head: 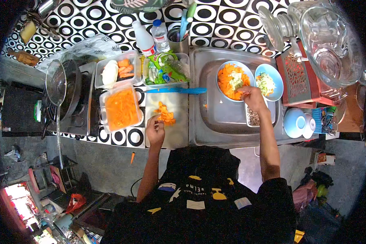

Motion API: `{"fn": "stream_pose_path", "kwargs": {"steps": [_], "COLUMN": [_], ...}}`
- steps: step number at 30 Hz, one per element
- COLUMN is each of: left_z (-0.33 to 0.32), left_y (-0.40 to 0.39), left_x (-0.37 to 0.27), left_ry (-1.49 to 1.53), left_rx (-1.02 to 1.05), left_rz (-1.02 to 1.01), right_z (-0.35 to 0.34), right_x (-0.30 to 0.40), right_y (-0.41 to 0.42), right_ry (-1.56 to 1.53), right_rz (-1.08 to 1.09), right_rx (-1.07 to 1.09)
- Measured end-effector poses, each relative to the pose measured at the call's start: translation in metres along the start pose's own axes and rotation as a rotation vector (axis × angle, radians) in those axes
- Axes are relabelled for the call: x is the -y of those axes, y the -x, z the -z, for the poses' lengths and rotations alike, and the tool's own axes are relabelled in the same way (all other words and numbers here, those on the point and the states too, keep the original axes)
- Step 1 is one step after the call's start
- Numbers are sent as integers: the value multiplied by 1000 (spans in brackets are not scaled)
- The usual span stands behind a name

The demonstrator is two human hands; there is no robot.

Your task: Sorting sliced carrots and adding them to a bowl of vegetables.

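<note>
On a pale cutting board (167, 138) lies a small heap of chopped carrot (166, 117). My left hand (155, 131) is at the heap's left side, fingers curled; whether they grip a piece is hidden. My right hand (253, 99) reaches over the lower right rim of a light-blue bowl (220, 89), its fingertips down at the contents. That bowl holds diced carrot (228, 77) topped with a pale chopped vegetable (237, 80). Beside it, a second blue bowl (279, 87) contains shredded greens with orange bits. A knife with a blue blade (177, 90) lies across the board's far end.
Left of the board are a plastic container of orange pieces in liquid (122, 106) and one with peeled vegetables (109, 74). A white container (252, 117) of brownish bits sits under my right forearm in the steel sink (201, 122). A skimmer (55, 82) overhangs the stove. Glassware (329, 58) stands at right.
</note>
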State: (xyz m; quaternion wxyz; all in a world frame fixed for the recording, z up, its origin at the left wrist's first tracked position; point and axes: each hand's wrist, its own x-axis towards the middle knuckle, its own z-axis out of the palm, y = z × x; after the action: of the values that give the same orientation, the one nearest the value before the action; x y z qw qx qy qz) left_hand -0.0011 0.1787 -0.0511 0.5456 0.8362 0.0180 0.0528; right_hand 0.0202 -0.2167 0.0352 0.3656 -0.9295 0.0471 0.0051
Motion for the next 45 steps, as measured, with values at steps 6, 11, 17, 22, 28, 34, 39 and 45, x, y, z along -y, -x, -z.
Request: {"fn": "stream_pose_path", "kwargs": {"steps": [6,11,17,22,28,34,39,45], "left_z": [-2,-4,1,3,6,8,18,12], "left_y": [-2,-2,-2,0,0,12,23,10], "left_x": [0,3,-1,7,15,18,24,27], "left_ry": [7,21,-13,-30,-151,-430,-438,-344], "left_rx": [12,17,21,-1,40,101,122,216], "left_rz": [0,-32,-17,-42,-76,-172,-117,121], "right_z": [-5,-6,-17,-20,-29,-52,-160,-249], "right_x": [-4,0,9,13,13,62,56,92], "right_y": [1,-1,-1,-3,-10,4,27,21], "right_ry": [-40,-62,-31,-65,47,-45,-123,-43], "right_rz": [34,-41,-9,9,85,124,365,492], "right_rx": [-88,-29,-88,-38,-12,-299,228,432]}}
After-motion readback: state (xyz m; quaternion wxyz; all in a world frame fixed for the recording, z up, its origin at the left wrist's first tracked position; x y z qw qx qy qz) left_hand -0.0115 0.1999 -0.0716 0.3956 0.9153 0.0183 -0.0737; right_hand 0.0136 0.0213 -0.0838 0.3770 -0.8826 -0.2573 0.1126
